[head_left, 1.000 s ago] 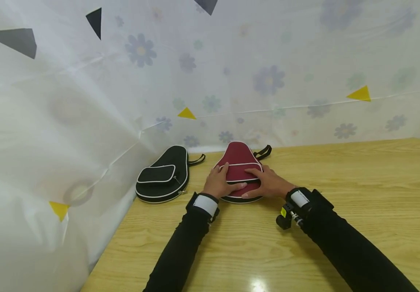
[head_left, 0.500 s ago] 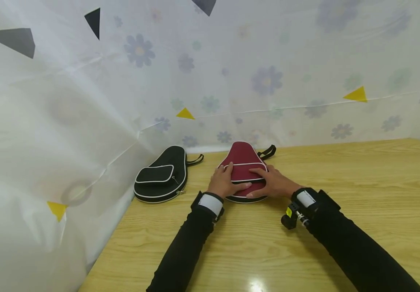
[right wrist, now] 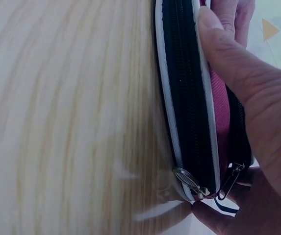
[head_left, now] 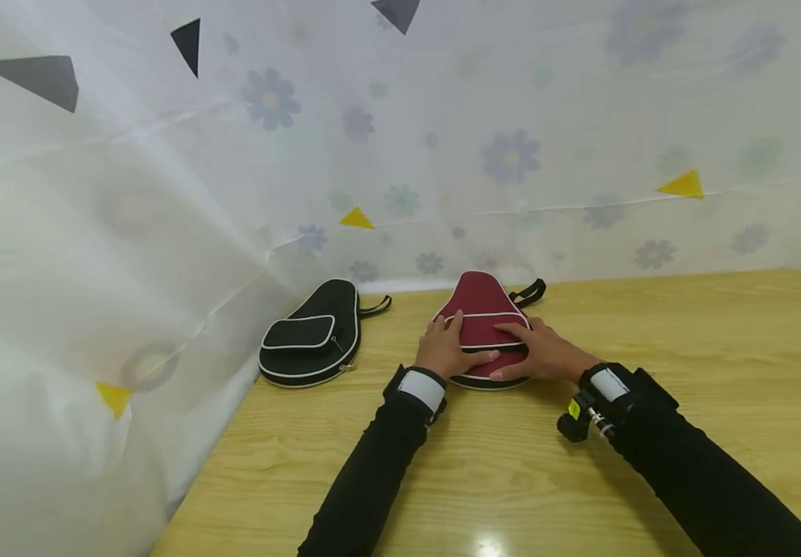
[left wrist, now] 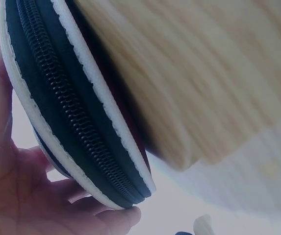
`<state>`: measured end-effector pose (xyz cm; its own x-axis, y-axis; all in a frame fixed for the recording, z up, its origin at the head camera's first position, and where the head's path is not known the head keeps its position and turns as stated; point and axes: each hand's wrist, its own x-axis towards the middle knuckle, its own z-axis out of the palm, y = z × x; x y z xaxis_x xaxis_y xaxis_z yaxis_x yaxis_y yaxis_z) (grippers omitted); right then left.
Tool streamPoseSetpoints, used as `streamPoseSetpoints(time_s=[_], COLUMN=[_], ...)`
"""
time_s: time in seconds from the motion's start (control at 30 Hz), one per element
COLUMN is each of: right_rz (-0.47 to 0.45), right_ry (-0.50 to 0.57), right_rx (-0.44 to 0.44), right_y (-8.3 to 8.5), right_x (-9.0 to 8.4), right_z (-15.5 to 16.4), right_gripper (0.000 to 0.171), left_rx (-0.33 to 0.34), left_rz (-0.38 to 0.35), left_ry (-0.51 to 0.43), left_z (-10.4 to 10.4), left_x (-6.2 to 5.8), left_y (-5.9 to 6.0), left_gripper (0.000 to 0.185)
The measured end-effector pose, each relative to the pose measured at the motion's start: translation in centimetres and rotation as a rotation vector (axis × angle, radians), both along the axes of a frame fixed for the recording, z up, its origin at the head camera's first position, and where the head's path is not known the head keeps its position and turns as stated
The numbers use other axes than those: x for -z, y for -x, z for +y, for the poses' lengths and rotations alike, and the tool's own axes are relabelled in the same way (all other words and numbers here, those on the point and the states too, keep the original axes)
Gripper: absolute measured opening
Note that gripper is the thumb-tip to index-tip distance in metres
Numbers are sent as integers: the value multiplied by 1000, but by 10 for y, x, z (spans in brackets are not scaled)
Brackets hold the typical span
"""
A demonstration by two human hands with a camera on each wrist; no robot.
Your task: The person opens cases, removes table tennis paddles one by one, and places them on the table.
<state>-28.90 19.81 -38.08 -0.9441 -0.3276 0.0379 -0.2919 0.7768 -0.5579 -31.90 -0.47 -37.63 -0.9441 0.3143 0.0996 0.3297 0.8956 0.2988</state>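
A dark red table tennis bat case with white piping lies flat near the back of the table, its narrow end toward the wall. My left hand holds its left side, thumb across the front part. On the right side my right hand grips it, thumb near the front edge and fingers along the side. The black zipper runs round the edge in the left wrist view. A metal zipper pull hangs near my right fingers in the right wrist view. The case's underside is hidden.
A black bat case with white piping and a front pocket lies to the left, a gap away from the red one. The wooden table meets a flower-patterned sheet behind and a pale sheet at the left.
Both hands have slid the red case to the right along the table, widening the gap to the black case. The black case has stayed put.
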Motion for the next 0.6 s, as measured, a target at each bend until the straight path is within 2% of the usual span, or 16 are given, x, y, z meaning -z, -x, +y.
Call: streamPoseSetpoints(time_s=[0.13,0.33,0.6], right_rz=[20,22,22], right_ry=[-22,-35,-41], right_rx=[12,23,40], right_y=[-4,-10,-17], right_x=[2,0,-2], right_z=[20,40,49], right_gripper=[98,98,98], left_rx=[25,13,20], left_rz=[9,46,77], left_ry=[21,70,76], left_z=[19,41,51], left_x=[-2,-5,-7], left_y=[-5,-10,-13], left_gripper=[96,96,96])
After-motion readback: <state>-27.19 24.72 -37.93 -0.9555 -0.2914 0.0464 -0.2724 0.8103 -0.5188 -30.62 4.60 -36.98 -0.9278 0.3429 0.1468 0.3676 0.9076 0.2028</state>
